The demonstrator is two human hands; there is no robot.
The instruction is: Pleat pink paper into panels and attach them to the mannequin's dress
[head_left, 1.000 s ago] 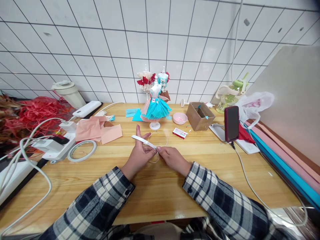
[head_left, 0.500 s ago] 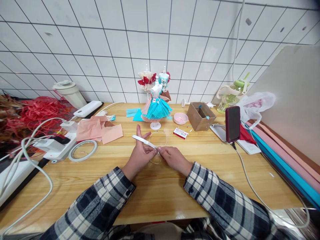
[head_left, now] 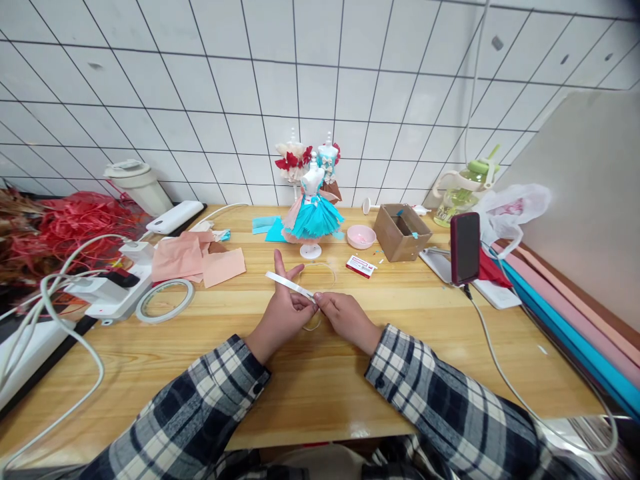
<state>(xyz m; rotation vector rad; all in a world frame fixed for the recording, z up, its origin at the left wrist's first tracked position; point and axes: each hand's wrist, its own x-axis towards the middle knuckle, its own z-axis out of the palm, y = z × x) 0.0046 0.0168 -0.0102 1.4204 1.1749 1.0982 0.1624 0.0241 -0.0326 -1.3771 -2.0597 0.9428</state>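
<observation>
A narrow white strip [head_left: 286, 283] slants across the fingers of my left hand [head_left: 285, 310]. My left thumb presses near the strip's lower right end, while the index finger points up and another finger sticks out. The fingertips of my right hand [head_left: 347, 313] pinch at that same end, touching the left fingertips. What exactly lies between the tips is too small to make out. Thin pale cord [head_left: 334, 270] loops behind and below the hands, partly hidden by them. Just beyond stands a white mini dress form in a turquoise and peach skirt [head_left: 314, 217].
Peach fabric pieces [head_left: 225, 267] and a roll of white tape [head_left: 141, 313] lie left, near a power strip [head_left: 117, 303] with cables. A pink bowl [head_left: 361, 237], a small red-and-white box [head_left: 361, 267], a cardboard box [head_left: 403, 233] and a propped phone [head_left: 465, 249] stand right.
Both hands stay nearly in place. My left fingers shift slightly, and the right fingertips come a little closer over the end of the white strip.
</observation>
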